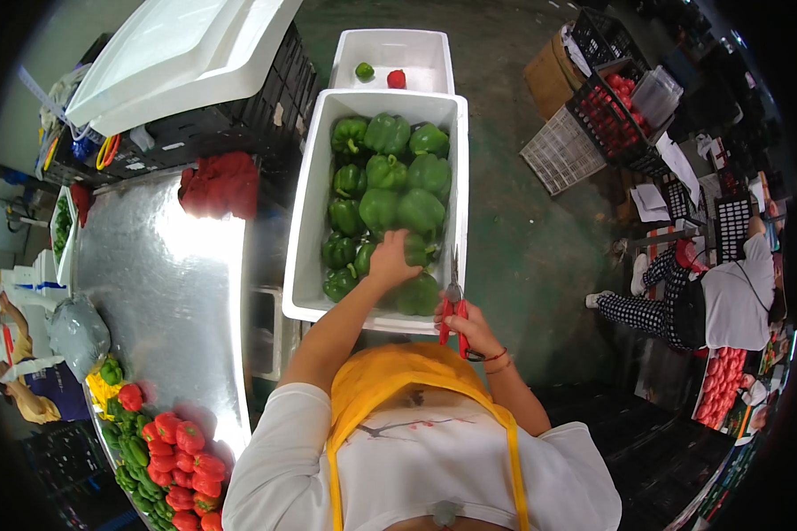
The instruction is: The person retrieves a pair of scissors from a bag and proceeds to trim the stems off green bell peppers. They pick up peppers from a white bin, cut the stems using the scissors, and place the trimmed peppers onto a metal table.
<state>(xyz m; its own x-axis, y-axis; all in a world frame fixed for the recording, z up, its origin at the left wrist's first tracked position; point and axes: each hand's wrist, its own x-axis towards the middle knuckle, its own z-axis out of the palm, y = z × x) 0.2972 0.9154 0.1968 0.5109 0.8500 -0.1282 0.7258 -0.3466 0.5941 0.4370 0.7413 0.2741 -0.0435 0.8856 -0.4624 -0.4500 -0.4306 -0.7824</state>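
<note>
A white foam box full of green bell peppers stands right before me. My left hand reaches into its near half, fingers down among the peppers. The fingertips are partly hidden, so whether they grip a pepper is unclear. At the box's near right corner, my right hand holds pruning snips with red handles. Their narrow metal blades point away from me along the right rim.
A second foam box behind holds one green and one red pepper. On the left, a metal table carries red peppers and a dark red cloth. Crates stand to the right. People are at both sides, one in a white shirt.
</note>
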